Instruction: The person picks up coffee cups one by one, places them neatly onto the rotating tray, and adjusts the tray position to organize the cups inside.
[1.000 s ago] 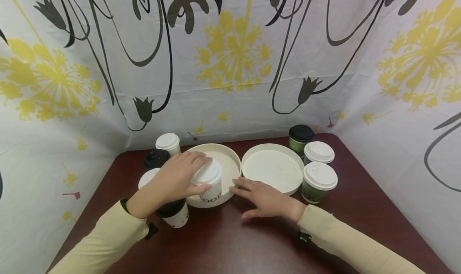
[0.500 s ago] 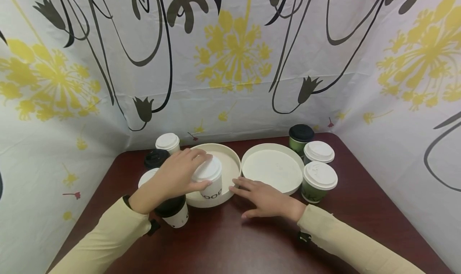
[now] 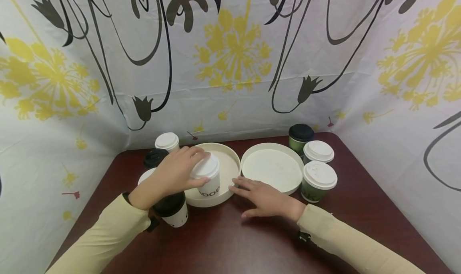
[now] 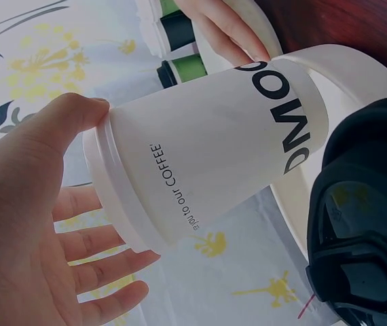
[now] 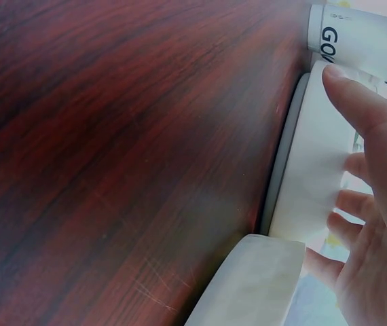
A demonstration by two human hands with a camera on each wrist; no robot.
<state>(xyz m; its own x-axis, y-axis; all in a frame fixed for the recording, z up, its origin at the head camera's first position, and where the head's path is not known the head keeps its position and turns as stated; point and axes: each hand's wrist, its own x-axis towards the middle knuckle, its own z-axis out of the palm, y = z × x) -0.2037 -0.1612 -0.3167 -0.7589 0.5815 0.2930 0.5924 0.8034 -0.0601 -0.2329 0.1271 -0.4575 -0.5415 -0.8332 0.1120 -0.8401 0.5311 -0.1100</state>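
The dark red desk [image 3: 230,246] runs in front of the round tray [image 3: 229,170]. Just in front of the round tray, to its left, stands a black-lidded paper cup [image 3: 177,218], partly hidden by the left wrist. The right hand [image 3: 264,200] is low at the tray's right front edge, its fingers stretched out and loosely spread; whether their tips touch the rim, I cannot tell. The left hand [image 3: 176,170] comes over the round tray from its left and grips a white cup [image 3: 209,185] by the lid, thumb on the near side, fingers round the far side. That cup is about upright within the tray's outline, with dark lettering on its side; whether its bottom touches the tray is unclear. Left of the round tray, a white-lidded cup [image 3: 145,176] shows in part behind the left wrist. A second tray [image 3: 271,168] is just beside the round tray, on its right. Farther right stand a green cup [image 3: 317,192] and, behind it, another white-lidded one. Behind and left of the round tray are a black lid [image 3: 155,157] and a small cup [image 3: 167,142]; well to its right is a black-lidded green cup [image 3: 298,144]. Flowered cloth [image 3: 230,106] hangs behind the tray.
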